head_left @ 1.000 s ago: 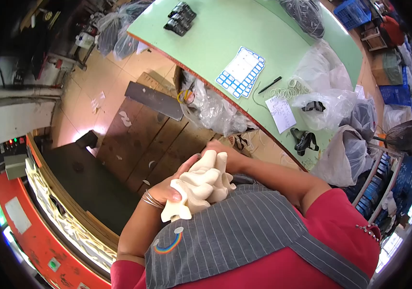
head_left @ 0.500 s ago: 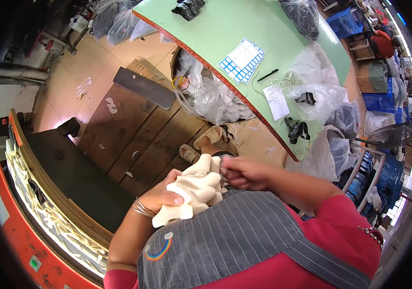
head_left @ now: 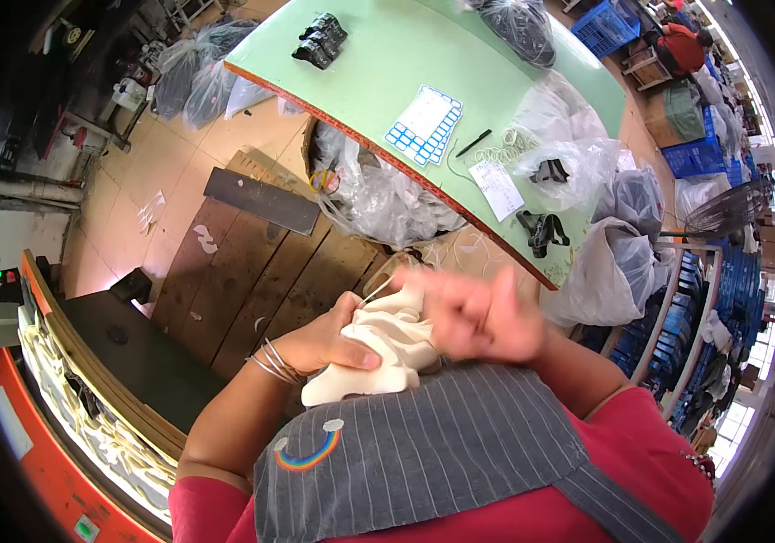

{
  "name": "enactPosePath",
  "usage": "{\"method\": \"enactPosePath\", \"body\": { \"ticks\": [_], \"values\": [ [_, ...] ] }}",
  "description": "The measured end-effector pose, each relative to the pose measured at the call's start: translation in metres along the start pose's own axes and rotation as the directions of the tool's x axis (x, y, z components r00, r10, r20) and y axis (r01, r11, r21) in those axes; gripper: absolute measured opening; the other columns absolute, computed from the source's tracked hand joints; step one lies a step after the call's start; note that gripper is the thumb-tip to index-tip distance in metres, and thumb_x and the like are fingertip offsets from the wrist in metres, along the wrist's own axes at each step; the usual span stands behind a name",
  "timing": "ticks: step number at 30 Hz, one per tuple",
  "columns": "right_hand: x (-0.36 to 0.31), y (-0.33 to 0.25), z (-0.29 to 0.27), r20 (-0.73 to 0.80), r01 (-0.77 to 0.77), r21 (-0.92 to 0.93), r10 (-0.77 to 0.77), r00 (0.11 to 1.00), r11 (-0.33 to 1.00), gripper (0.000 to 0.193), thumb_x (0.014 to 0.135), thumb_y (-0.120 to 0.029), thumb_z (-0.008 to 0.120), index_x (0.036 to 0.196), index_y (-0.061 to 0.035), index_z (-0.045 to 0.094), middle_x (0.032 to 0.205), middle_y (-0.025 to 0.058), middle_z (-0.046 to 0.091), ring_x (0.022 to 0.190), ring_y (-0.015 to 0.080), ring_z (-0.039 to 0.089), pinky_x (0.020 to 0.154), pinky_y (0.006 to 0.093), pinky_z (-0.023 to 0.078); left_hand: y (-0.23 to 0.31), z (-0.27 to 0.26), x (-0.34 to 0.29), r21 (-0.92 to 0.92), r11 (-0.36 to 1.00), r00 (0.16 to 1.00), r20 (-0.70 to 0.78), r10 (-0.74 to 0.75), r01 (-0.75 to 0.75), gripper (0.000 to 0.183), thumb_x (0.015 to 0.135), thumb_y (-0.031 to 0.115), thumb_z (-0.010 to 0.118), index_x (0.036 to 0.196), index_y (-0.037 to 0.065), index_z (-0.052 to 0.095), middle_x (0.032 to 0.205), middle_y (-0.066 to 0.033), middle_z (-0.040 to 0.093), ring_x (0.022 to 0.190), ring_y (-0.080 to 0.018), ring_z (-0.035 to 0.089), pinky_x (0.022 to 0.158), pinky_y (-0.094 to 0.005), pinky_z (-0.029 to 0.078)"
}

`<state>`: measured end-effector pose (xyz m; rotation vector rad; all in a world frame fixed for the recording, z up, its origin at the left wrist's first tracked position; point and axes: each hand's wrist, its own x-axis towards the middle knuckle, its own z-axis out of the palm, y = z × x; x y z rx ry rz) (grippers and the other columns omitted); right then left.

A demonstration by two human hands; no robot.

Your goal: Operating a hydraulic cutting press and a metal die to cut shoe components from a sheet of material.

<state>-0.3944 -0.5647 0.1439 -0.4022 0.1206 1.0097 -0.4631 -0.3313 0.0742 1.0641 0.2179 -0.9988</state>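
1. The right hand (head_left: 483,312) is smeared by motion blur; its fingers (head_left: 442,288) cannot be told apart.
2. The white bundle (head_left: 378,353) is partly covered by the left hand (head_left: 329,339) and by the blurred right one.
3. The counter (head_left: 387,72) runs out past the top edge.
4. The sheets' (head_left: 424,125) print is too small to make out.

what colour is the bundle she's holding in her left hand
Cream-white, a stack of flat cut pieces gripped in the left hand; head view.

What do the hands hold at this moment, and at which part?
The left hand grips a bundle of cream-white soft pieces around its middle, thumb across the front. The right hand is blurred at its top; its hold cannot be told.
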Motion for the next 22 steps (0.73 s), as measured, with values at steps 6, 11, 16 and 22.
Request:
{"method": "enactPosePath", "body": {
  "ticks": [6, 11, 16, 22],
  "values": [
    [0.011, 0.006, 0.024, 0.388, 0.281, -0.919, 0.506, 0.770, 0.277, 0.079, 0.093, -0.062, 0.029, 0.133, 0.0050, 0.043, 0.085, 0.0101, 0.057, 0.074, 0.0269, 0.056, 0.072, 0.0340, 0.044, -0.025, 0.010, -0.011, -0.283, 0.959, 0.995, -0.097, -0.009, -0.019, 0.082, 0.066, 0.030, 0.075, 0.130, 0.000, 0.036, 0.117, -0.0137, 0.054, 0.105, -0.0214, 0.056, 0.095, -0.0345, 0.045],
    [-0.001, 0.012, -0.032, 0.164, 0.200, -0.980, 0.497, 0.852, -0.021, 0.052, 0.096, -0.045, 0.039, 0.123, -0.0041, 0.057, 0.098, 0.0161, 0.062, 0.094, 0.0334, 0.058, 0.081, 0.0384, 0.045, -0.098, 0.005, -0.025, -0.583, 0.698, 0.906, -0.328, 0.267, -0.416, 0.057, 0.076, 0.026, 0.064, 0.124, 0.002, 0.046, 0.111, -0.0128, 0.059, 0.098, -0.0230, 0.061, 0.087, -0.0343, 0.050],
    [-0.002, 0.026, -0.118, -0.182, -0.127, -0.980, 0.428, 0.885, -0.154, 0.040, 0.096, -0.037, 0.044, 0.121, -0.0099, 0.058, 0.100, 0.0123, 0.063, 0.092, 0.0286, 0.060, 0.086, 0.0351, 0.045, -0.181, -0.029, -0.033, -0.742, 0.458, 0.849, -0.285, 0.445, -0.489, 0.053, 0.067, 0.019, 0.071, 0.114, 0.000, 0.054, 0.106, -0.0136, 0.062, 0.093, -0.0278, 0.062, 0.083, -0.0386, 0.053],
    [0.038, 0.057, -0.159, -0.306, -0.372, -0.806, 0.213, 0.928, 0.460, 0.030, 0.090, -0.019, 0.051, 0.114, -0.0039, 0.061, 0.092, 0.0086, 0.068, 0.088, 0.0235, 0.063, 0.081, 0.0333, 0.049, -0.222, -0.013, -0.092, -0.653, 0.659, 0.927, -0.244, 0.285, -0.374, 0.048, 0.078, 0.036, 0.069, 0.112, 0.007, 0.053, 0.101, -0.0066, 0.060, 0.089, -0.0264, 0.061, 0.079, -0.0394, 0.051]
  ]
}}
